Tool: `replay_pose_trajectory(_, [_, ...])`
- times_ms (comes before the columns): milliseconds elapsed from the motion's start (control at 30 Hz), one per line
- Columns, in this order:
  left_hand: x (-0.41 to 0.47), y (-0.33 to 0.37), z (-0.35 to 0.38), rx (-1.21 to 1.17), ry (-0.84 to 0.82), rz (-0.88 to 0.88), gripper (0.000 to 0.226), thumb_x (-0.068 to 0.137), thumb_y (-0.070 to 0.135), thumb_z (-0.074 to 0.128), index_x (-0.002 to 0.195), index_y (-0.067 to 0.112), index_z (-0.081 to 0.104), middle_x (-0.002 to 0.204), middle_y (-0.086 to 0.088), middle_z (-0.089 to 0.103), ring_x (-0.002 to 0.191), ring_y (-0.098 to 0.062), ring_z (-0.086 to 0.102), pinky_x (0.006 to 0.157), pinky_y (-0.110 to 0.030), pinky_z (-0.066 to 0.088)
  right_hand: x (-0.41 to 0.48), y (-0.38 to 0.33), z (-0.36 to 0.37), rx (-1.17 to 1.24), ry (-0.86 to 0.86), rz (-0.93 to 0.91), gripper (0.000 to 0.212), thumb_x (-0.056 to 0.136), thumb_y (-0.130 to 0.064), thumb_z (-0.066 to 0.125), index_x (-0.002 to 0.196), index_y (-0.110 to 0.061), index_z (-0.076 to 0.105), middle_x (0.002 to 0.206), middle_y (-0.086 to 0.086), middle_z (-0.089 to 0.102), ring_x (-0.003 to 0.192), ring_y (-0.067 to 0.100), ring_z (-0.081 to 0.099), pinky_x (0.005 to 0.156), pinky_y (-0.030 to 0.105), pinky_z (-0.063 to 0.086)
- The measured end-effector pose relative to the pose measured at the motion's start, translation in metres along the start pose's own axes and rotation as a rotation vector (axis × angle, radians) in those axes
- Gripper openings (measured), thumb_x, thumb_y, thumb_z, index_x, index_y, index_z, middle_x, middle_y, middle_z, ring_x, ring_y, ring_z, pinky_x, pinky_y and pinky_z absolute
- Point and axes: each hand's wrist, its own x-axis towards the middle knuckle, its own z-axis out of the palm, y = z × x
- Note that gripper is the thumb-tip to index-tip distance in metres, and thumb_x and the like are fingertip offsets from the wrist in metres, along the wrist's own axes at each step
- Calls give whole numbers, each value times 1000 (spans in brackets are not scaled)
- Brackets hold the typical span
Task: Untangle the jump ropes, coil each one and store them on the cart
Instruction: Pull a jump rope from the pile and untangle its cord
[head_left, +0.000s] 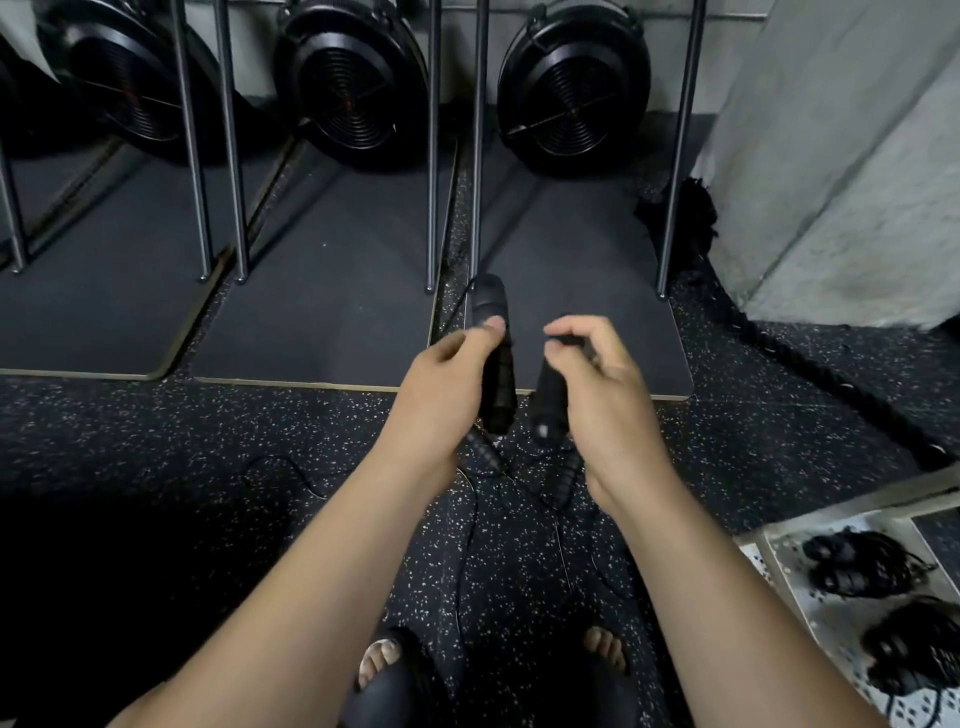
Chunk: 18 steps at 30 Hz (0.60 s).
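Head view: left hand (447, 384) clamped round one black handle (493, 353), right hand (597, 374) round the other handle (548, 405). Thin cord (467, 525) trailing to floor — probably light, limp, snag-prone; best gripped by rigid handles. Coiled ropes (862, 566) already on cart (779, 540).

Jump rope handles (498, 358): matte black, ribbed in bands along the lower part. Second handle (550, 400): black, with a small pale mark near its end. Cords (462, 545) on the floor: thin, black.
Floor (156, 441): black rubber, speckled all over with fine white and tan flecks.
Mats (322, 291): plain charcoal grey with a light tan edge.
Fan wheels (358, 83): black housings, concentric ring grilles.
Uprights (431, 156): bare silver-grey metal.
Wall (852, 171): pale grey, mottled.
Cart shelf (779, 551): white-grey metal, regular perforated dot pattern.
Coiled ropes (857, 566) on the shelf: black.
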Motion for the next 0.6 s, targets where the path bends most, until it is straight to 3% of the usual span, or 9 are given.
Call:
replay_pose_trajectory(67, [1,-1,-5,21,-66,6,55,85,65,74,104,14,78,88,-4,75,83,-21,64,89,-48,54,0,3,0,-66,-24,-31,22,104,-31,63,115,-50,67,86,-21,68,83,17,67,84,58,60])
replay_pose_trajectory(133, [0,-1,-7,32,-117,12,59,87,65,75,105,9,75,92,-10,75,84,-21,63,94,-50,54,-1,4,0,-85,-21,-58,36,106,-32,62,130,-58,56,94,-12,71,84,10,70,81,44,59])
replay_pose_trajectory(233, [-1,0,-7,59,-115,47,54,97,54,72,106,1,71,87,-2,70,79,-15,59,76,-36,45,-1,4,-1,-87,22,-73,46,107,-33,63,147,-46,43,91,-9,68,77,-3,66,75,29,49])
replay_pose_trajectory(367, [-2,-1,-8,92,-154,48,46,98,52,71,103,6,73,89,-5,71,77,-16,59,58,-24,48,-1,8,0,-29,41,-65,36,107,-34,63,141,-35,51,107,-9,67,83,-11,65,68,9,46])
replay_pose_trajectory(400, [-2,-1,-8,98,-166,44,41,99,50,71,98,9,74,89,-5,70,77,-17,59,55,-22,48,0,10,1,-13,45,-62,31,107,-35,63,137,-34,54,110,-10,67,85,-11,65,70,8,47])
replay_pose_trajectory(467, [-3,0,-8,95,-188,50,33,100,47,71,93,15,74,88,-7,70,75,-17,59,51,-20,48,2,12,2,6,61,-61,22,107,-36,63,128,-36,59,113,-12,70,94,-8,67,84,20,52])
replay_pose_trajectory(600, [-6,2,-6,88,-200,61,34,101,45,70,100,12,77,97,-15,76,77,-12,63,49,-20,49,1,15,6,53,70,-62,14,105,-40,65,118,-42,63,114,-13,74,106,4,70,101,41,56])
